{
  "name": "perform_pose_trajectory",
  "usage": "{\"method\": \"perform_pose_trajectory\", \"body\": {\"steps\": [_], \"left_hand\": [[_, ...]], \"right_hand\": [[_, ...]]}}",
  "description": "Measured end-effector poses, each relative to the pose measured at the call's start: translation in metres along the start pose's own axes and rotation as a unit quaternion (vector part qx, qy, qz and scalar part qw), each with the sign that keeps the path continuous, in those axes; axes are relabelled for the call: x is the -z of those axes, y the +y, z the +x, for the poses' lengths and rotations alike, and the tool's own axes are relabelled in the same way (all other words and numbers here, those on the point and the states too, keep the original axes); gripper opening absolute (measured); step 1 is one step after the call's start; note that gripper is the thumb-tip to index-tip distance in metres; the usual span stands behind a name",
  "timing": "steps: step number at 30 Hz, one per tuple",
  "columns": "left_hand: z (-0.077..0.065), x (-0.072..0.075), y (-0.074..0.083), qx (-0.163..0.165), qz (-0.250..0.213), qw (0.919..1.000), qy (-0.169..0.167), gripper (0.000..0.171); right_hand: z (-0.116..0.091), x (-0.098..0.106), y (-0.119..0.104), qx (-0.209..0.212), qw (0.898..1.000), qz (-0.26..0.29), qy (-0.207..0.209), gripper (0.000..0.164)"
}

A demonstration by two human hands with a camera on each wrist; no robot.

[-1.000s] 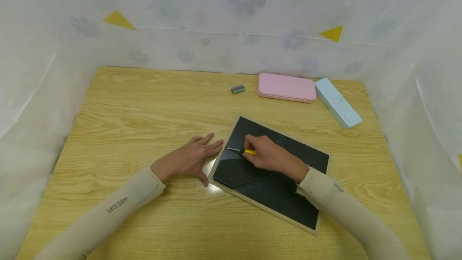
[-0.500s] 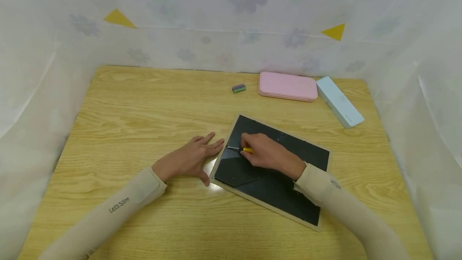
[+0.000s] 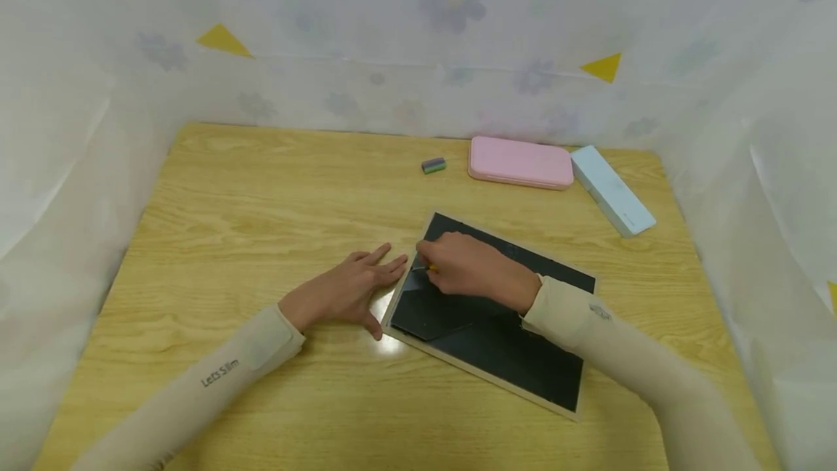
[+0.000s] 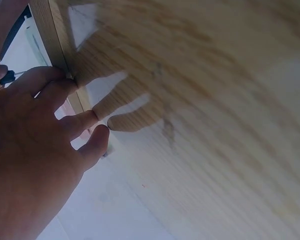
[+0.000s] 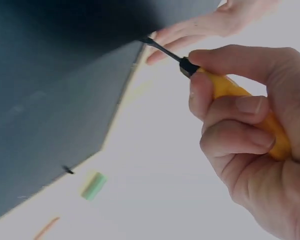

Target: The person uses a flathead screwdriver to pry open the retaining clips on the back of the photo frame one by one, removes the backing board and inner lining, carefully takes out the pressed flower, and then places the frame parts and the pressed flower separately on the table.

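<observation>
A picture frame (image 3: 510,355) with a pale wooden rim lies on the table, its black back facing up. A flap-like stand (image 3: 425,315) lies on that back near the left corner. My right hand (image 3: 471,267) grips a screwdriver (image 5: 222,87) by its yellow handle, fingers curled round it. In the right wrist view the metal tip reaches the frame's edge; exactly what it touches is hard to tell. My left hand (image 3: 349,289) has its fingers spread, the fingertips touching the frame's left rim (image 4: 49,37) and thumb near the lower left corner.
At the back of the table (image 3: 261,195) lie a pink case (image 3: 521,162), a light blue box (image 3: 612,191) and a small purple-green piece (image 3: 434,165). White flowered cloth (image 3: 366,13) surrounds the back and sides of the table.
My right hand has shifted left along the frame and turned over, so less of the yellow handle shows in the head view. The left hand stays against the rim.
</observation>
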State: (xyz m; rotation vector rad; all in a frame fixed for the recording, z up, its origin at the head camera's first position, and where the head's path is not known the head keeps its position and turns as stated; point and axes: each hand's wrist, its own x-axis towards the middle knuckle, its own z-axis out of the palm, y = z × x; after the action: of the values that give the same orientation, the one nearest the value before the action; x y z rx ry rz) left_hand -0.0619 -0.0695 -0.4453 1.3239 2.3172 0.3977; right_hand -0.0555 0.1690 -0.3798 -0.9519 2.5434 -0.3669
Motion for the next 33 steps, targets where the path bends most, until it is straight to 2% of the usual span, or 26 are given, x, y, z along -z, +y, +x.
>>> {"method": "perform_pose_trajectory", "body": {"steps": [4, 12, 18, 22, 26, 29, 33], "left_hand": [[0.0, -0.001, 0.0, 0.004, -0.008, 1.0, -0.001, 0.122], [0.001, -0.003, -0.002, 0.003, 0.001, 1.0, 0.001, 0.122], [0.0, -0.003, -0.001, -0.01, 0.008, 0.9999, 0.01, 0.121], [0.0, -0.001, 0.001, -0.009, 0.011, 0.9998, 0.011, 0.123], [-0.001, 0.001, 0.002, 0.0, 0.017, 0.9998, 0.007, 0.124], [-0.001, 0.002, 0.005, 0.008, 0.019, 0.9998, 0.006, 0.124], [0.0, 0.002, 0.008, 0.024, 0.011, 0.9996, 0.002, 0.125]], "right_hand": [[0.005, 0.005, -0.007, 0.013, 0.999, -0.03, -0.021, 0.007], [0.013, 0.009, -0.019, 0.021, 0.995, -0.085, -0.037, 0.011], [0.018, 0.014, -0.026, 0.018, 0.994, -0.091, -0.055, 0.021], [0.022, 0.018, -0.03, 0.017, 0.995, -0.08, -0.065, 0.032], [0.026, 0.021, -0.033, 0.022, 0.994, -0.077, -0.068, 0.035], [0.026, 0.021, -0.034, 0.013, 0.994, -0.085, -0.066, 0.026], [0.02, 0.019, -0.028, -0.021, 0.994, -0.088, -0.057, 0.014]]}}
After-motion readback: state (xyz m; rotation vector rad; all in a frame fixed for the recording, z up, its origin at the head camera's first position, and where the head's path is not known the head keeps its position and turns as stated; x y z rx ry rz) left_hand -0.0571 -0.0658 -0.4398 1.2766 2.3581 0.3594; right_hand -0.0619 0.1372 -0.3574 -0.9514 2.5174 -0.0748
